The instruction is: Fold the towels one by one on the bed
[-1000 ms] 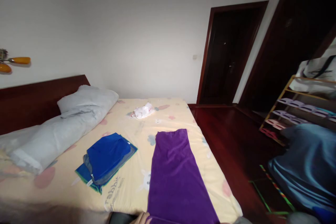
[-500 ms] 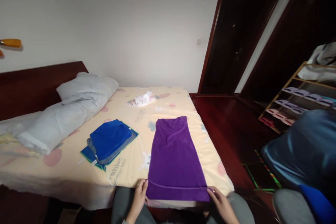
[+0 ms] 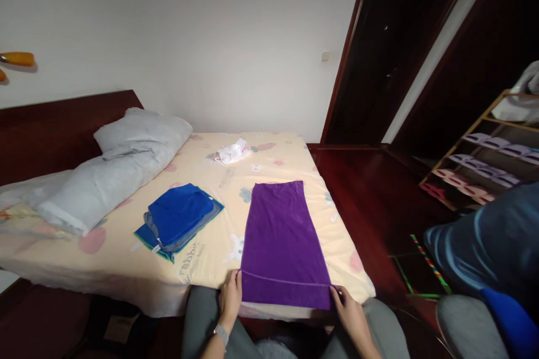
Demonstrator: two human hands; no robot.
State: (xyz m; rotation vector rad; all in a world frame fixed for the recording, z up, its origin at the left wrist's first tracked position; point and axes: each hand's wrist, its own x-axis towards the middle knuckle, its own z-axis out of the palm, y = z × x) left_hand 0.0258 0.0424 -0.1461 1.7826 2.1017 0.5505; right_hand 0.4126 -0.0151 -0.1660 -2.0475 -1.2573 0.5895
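Note:
A purple towel (image 3: 284, 235) lies lengthwise on the bed, its near end folded over into a narrow band along the mattress edge. At the left end of that fold, my left hand (image 3: 231, 296) pinches the cloth between thumb and fingers. My right hand (image 3: 346, 307) grips the fold's right end in the same way. To the left of the towel is a loose pile of blue and grey cloths (image 3: 181, 216) with green edging. Farther back sits a crumpled white cloth (image 3: 232, 151).
The bed (image 3: 126, 275) has a cream sheet with printed rabbits. A grey quilt (image 3: 122, 171) is heaped by the dark headboard (image 3: 63, 137). On the right stand a shoe rack (image 3: 490, 120) with several slippers and a chair draped in dark blue cloth (image 3: 488, 241).
The towel's far part looks smoother, with fewer wrinkles. Both hands still hold the fold's corners. The view has shifted slightly, and a watch now shows on my left wrist.

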